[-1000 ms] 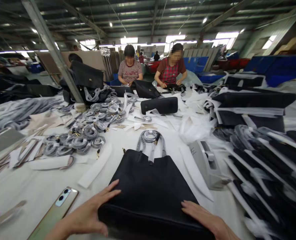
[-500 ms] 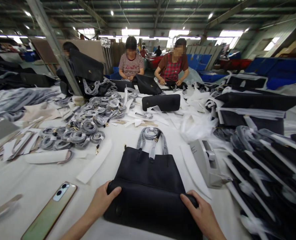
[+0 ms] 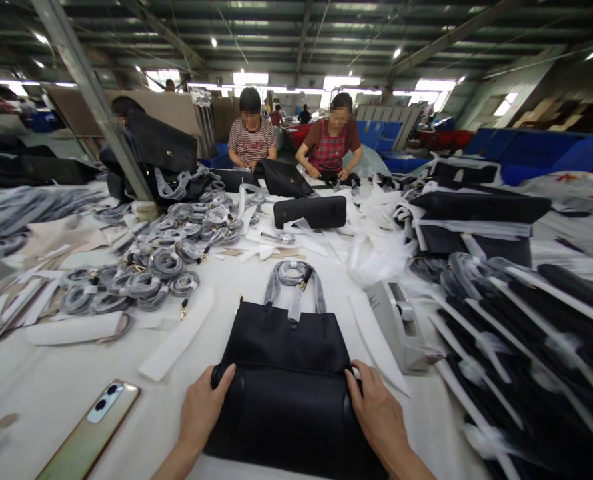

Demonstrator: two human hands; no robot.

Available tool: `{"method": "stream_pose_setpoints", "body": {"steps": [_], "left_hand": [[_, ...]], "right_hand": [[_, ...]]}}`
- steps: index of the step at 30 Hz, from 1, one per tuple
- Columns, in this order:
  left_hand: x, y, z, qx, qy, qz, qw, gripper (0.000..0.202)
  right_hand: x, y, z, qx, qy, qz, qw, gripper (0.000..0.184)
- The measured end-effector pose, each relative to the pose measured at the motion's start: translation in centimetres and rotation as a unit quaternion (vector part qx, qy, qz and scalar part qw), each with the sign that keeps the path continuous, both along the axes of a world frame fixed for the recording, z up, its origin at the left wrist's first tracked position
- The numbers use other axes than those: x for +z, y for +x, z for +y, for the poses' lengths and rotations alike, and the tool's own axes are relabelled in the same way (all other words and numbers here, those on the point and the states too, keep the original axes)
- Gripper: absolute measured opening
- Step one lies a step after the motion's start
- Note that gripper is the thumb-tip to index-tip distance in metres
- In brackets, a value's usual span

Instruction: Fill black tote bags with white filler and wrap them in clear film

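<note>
A black handbag (image 3: 286,340) lies on the white table in front of me, its base turned toward me. My left hand (image 3: 203,407) grips the bag's left edge, thumb on top and the other fingers hidden behind it. On the opposite edge my right hand (image 3: 376,407) holds on the same way. The bag's wrapped handles (image 3: 320,293) stretch away from me, and a coiled wrapped strap (image 3: 292,272) with a gold clip lies between them. Left of the bag rests a phone (image 3: 89,433); to its right stands a grey tape dispenser (image 3: 401,327).
Coiled straps (image 3: 166,263) are heaped at the left, beside paper strips (image 3: 21,300). Stacked black bags (image 3: 541,347) with white wrapping fill the right. A metal post (image 3: 93,100) rises at the back left. Two co-workers (image 3: 252,130) work across the table.
Both hands have shifted slightly up along the bag's edges, and the bag's base faces me more flatly. The whole view has turned a little to the right.
</note>
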State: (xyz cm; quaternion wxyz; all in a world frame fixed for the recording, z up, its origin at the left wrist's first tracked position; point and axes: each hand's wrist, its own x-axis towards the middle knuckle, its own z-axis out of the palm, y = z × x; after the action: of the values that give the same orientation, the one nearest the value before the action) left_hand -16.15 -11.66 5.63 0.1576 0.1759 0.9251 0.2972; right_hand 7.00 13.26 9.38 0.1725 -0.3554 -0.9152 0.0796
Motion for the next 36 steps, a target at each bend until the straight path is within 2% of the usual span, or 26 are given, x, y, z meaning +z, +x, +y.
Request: {"method": "stream_pose_setpoints", "body": {"steps": [2,5,9,12,15,18,21,24,28,33,36], "left_hand": [[-0.1,0.3,-0.1,-0.009,0.008,0.000,1.000,0.052],[-0.3,1.2,-0.8,-0.021,0.005,-0.006,1.000,0.051],[0.3,2.3,-2.4,-0.027,-0.047,-0.006,0.999,0.052],[2.3,3.2,-2.4,-0.066,-0.103,0.124,0.985,0.046],[4.8,5.2,-0.2,-0.197,-0.076,0.274,0.938,0.046],[6.0,7.4,3.6,-0.375,-0.027,0.261,0.889,0.067],[5.3,8.5,6.7,-0.488,-0.010,0.185,0.853,0.096],[3.9,8.1,7.9,-0.527,-0.011,0.143,0.837,0.107],[2.2,7.3,7.9,-0.535,0.020,0.152,0.831,0.106],[0.1,7.0,8.2,-0.510,0.076,0.197,0.834,0.105],[-0.6,6.9,8.4,-0.505,0.089,0.212,0.832,0.105]], "right_hand": [[1.0,-0.4,-0.9,0.102,0.062,0.002,0.993,0.036],[2.0,-1.3,-3.4,0.216,0.049,-0.055,0.974,0.038],[1.5,-1.9,-6.0,0.228,-0.005,-0.134,0.964,0.044],[1.0,-2.0,-6.4,0.228,-0.025,-0.155,0.961,0.045],[0.7,-2.3,-6.0,0.243,-0.024,-0.172,0.954,0.047],[0.4,-2.9,-5.4,0.277,-0.008,-0.203,0.939,0.050],[0.0,-3.5,-4.7,0.330,0.009,-0.241,0.913,0.056],[-0.3,-3.9,-4.1,0.365,0.030,-0.244,0.898,0.061],[-0.8,-4.4,-4.2,0.366,0.068,-0.227,0.900,0.064],[-2.0,-5.2,-4.7,0.317,0.116,-0.209,0.917,0.071],[-2.6,-5.4,-4.5,0.314,0.122,-0.202,0.920,0.072]]}}
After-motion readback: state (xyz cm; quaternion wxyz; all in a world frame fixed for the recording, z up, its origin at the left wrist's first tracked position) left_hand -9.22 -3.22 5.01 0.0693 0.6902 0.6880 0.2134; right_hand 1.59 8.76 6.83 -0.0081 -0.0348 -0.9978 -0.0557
